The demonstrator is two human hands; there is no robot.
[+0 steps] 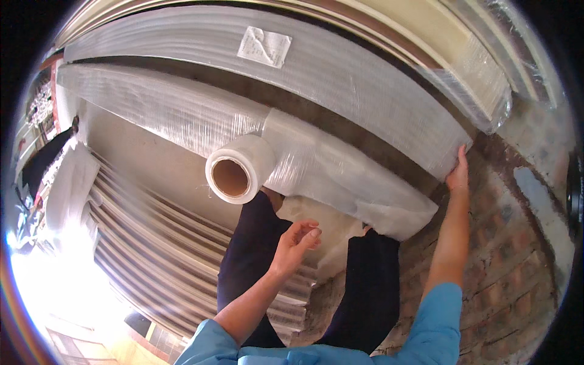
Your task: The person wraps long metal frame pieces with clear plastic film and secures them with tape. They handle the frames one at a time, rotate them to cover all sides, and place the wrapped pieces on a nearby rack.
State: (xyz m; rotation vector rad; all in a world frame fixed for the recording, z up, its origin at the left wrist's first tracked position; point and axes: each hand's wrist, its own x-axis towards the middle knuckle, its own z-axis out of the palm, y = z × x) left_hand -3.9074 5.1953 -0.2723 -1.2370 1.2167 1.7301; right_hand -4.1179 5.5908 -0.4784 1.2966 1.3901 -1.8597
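A long flat bundle [340,79] wrapped in clear stretch film, with a white paper label [264,47] on it, stretches across the far side. My right hand [458,173] holds its right end, the fingers against the end edge. Nearer to me lies a second long bundle [164,103], also wrapped; a loose, cloudy sheet of film [328,161] covers its right part. On this nearer bundle rests a roll of stretch film [249,161], its brown cardboard core facing me. My left hand [296,243] hovers in front of my legs, fingers loosely bent, nothing visible in it.
Film-wrapped cream and brown panels [450,55] lie beyond the bundles. Long ribbed strips [164,237] are stacked at the left, near bright light. Brick paving [486,267] lies at the right. My legs [371,286] stand close to the nearer bundle.
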